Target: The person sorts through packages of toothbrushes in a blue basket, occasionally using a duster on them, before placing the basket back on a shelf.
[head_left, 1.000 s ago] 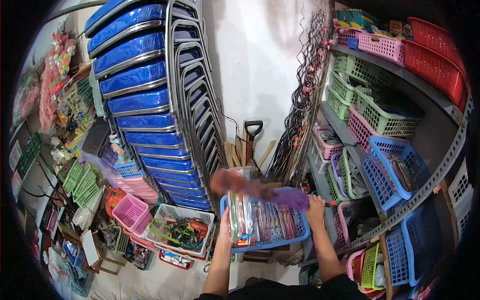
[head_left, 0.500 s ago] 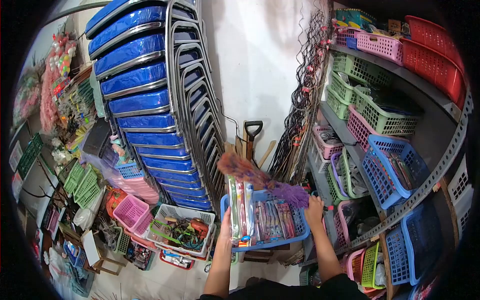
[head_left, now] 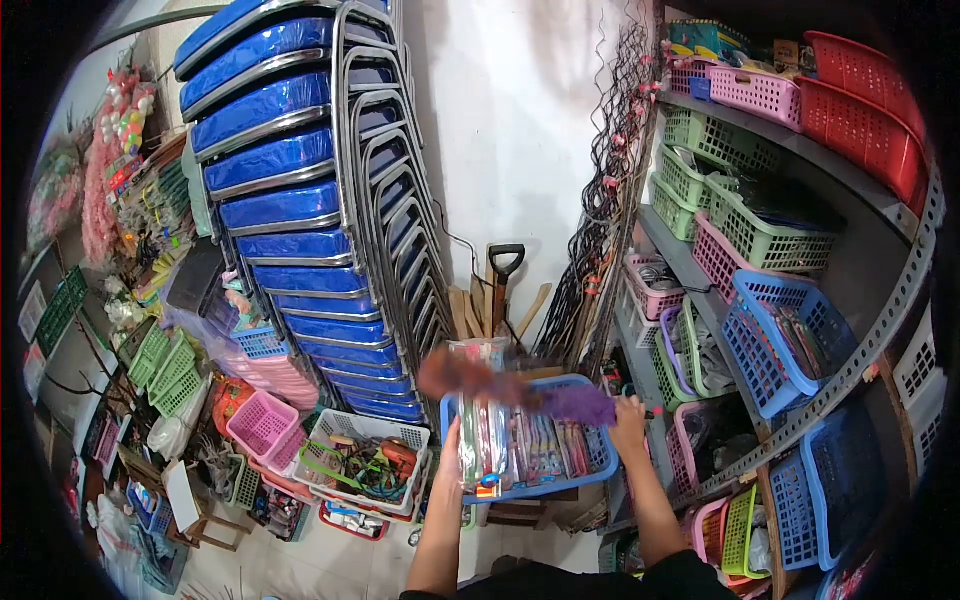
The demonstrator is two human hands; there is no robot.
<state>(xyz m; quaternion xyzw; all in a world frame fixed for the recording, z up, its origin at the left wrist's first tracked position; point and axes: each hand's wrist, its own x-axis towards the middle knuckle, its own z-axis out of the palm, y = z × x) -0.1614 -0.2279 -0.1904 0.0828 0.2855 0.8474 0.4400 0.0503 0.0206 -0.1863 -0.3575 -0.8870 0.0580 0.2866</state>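
Observation:
My left hand [head_left: 452,458] is closed on the left side of a blue plastic basket [head_left: 612,455], which is held up in front of me. Slim clear packets [head_left: 548,445] stand in it, looking like packaged toothbrushes. Taller packets [head_left: 483,440] lean at its left end, close to my left thumb. In my right hand [head_left: 629,425], fingers wrapped round the handle end, is a fluffy duster [head_left: 585,405], purple near the hand and orange-brown toward the tip. It lies across the top of the basket and packets, its far end smeared by motion.
Metal shelves [head_left: 720,295] with coloured baskets rise close on the right. Stacked blue chairs [head_left: 285,195] stand on the left. A black-handled tool [head_left: 507,262] leans at the wall ahead. A white basket [head_left: 330,425] of tools and a pink basket [head_left: 265,420] sit lower left.
The duster's orange-brown end has swung down and slightly left over the packets. Both hands and the basket stay nearly in place.

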